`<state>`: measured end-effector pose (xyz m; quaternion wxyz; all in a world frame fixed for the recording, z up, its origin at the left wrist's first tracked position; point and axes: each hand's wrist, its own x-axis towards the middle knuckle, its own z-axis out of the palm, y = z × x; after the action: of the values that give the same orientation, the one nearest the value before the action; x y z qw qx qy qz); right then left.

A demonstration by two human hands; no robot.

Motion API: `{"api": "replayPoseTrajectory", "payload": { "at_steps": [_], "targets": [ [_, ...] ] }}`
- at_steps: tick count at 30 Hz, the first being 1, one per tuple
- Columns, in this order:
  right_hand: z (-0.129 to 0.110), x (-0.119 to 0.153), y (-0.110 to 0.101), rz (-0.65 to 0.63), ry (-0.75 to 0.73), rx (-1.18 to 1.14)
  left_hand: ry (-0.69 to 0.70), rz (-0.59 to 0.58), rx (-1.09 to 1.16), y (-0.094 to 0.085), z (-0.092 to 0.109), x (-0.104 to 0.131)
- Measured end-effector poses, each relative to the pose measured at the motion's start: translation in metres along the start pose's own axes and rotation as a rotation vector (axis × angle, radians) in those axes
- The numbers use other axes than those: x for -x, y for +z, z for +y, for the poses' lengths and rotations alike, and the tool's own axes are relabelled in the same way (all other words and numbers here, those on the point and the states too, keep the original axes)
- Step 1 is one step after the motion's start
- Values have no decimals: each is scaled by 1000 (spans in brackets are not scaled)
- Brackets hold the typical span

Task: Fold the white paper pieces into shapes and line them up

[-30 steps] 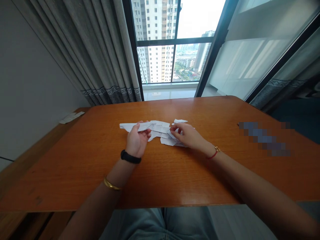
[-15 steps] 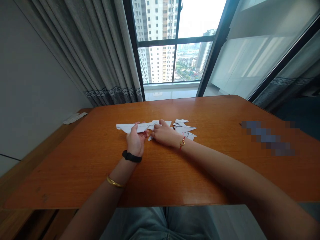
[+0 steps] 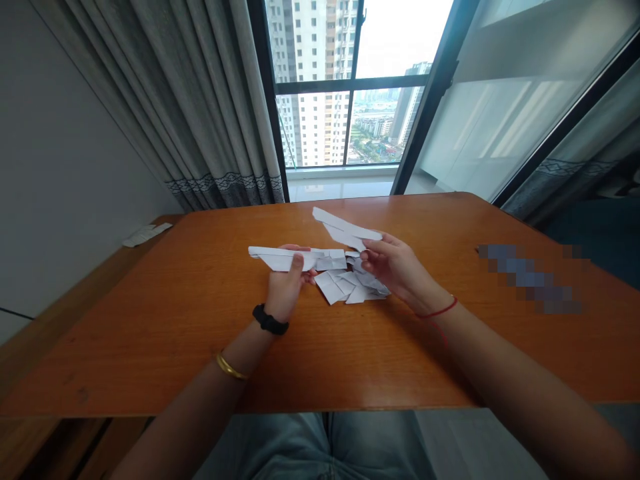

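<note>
Because partly behind white paper (image 3: 273, 259), left hand (image 3: 285, 292) incompletely visible.

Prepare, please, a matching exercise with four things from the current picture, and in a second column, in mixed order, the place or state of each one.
Things:
1. Left hand
2. Right hand
3. Paper scraps
4. Gold bangle

Places and states:
A. On the left forearm
B. Holds a slanting white paper
C. Lie overlapping on the table
D. Holds a nearly level white paper, with a black band at its wrist

Right pairs: 1-D, 2-B, 3-C, 4-A
</note>
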<state>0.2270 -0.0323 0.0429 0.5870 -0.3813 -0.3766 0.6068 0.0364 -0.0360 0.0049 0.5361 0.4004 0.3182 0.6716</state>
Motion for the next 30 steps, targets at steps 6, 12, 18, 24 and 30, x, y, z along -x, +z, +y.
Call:
{"api": "replayPoseTrajectory", "payload": {
  "at_steps": [6, 12, 18, 24, 30],
  "targets": [
    [28, 20, 20, -100, 22, 184, -56, -305, -123, 3, -5, 16],
    [30, 26, 18, -107, -57, 444, -97, -355, -188, 5, 2, 23],
    [8, 19, 8, -355, 76, 481, -93, -435, -195, 11, 4, 28],
    [11, 21, -8, -286, -39, 723, -3, -506, -517, -9, 27, 11],
    [24, 38, -19, -375, -218, 1214, 18, -742, -1176, -31, 48, 1]
  ]
}}
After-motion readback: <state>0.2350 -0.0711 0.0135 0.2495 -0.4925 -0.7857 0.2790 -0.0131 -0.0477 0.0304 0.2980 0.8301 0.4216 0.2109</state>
